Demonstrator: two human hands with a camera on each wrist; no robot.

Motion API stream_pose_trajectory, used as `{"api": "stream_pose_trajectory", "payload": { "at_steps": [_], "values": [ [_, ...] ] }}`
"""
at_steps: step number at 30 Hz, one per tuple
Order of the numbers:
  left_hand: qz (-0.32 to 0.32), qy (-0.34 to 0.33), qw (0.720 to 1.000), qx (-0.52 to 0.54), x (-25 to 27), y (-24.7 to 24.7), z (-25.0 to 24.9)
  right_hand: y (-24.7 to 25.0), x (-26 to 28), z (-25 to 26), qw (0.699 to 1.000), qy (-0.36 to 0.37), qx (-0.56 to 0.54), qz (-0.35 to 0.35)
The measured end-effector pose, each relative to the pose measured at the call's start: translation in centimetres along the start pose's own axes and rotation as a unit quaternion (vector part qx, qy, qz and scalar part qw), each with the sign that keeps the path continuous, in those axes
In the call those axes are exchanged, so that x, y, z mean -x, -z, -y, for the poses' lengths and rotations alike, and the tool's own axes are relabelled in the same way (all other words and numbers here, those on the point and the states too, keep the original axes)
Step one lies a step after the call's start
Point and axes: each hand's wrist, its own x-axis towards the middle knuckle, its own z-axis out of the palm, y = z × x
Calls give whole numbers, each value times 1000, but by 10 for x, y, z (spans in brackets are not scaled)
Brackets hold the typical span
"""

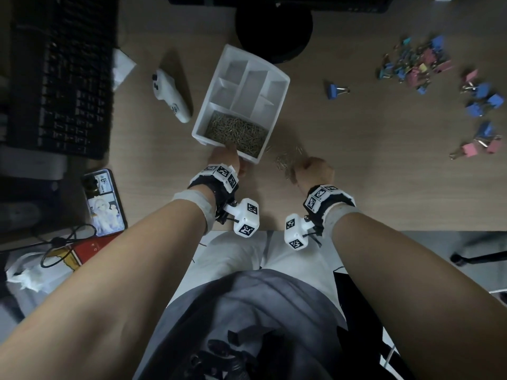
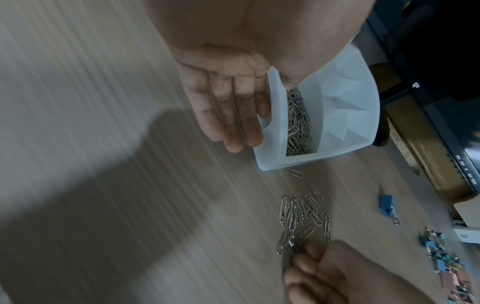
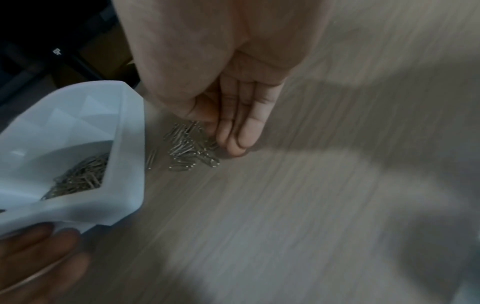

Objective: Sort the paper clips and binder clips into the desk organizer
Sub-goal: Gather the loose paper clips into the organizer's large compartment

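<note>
The white desk organizer [image 1: 253, 89] [image 2: 275, 144] [image 3: 127, 164] stands mid-desk, its near compartment full of paper clips [image 1: 238, 133] [image 2: 298, 123] [image 3: 80, 176]. My left hand [image 1: 227, 157] [image 2: 228, 102] [image 3: 39, 257] grips its near wall, thumb over the rim and fingers outside. A loose pile of paper clips [image 1: 285, 159] [image 2: 303, 211] [image 3: 189, 148] lies just right of it. My right hand [image 1: 315, 171] [image 3: 233, 115] [image 2: 337, 273] is on that pile, fingertips and thumb closing on some clips. One blue binder clip [image 1: 336, 90] [image 2: 387, 207] lies alone; a coloured heap of binder clips [image 1: 417, 63] sits far right.
More blue and pink binder clips [image 1: 482, 102] are scattered by the right edge. A black keyboard [image 1: 63, 75], a white controller [image 1: 171, 96] and a phone [image 1: 104, 202] lie to the left. A black monitor base [image 1: 274, 31] stands behind the organizer. The desk's front edge runs just behind my wrists.
</note>
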Motion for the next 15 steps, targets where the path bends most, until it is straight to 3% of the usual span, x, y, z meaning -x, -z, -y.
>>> {"api": "stream_pose_trajectory", "payload": {
  "at_steps": [4, 8, 15],
  "values": [
    [-16, -22, 999, -18, -1, 1, 3, 3, -10, 15, 999, 42, -33, -1],
    [-22, -33, 999, -34, -1, 2, 4, 8, -13, 11, 994, 49, -50, -87],
    [32, 6, 999, -18, 1, 7, 0, -19, -12, 23, 988, 121, 89, -32]
  ]
}}
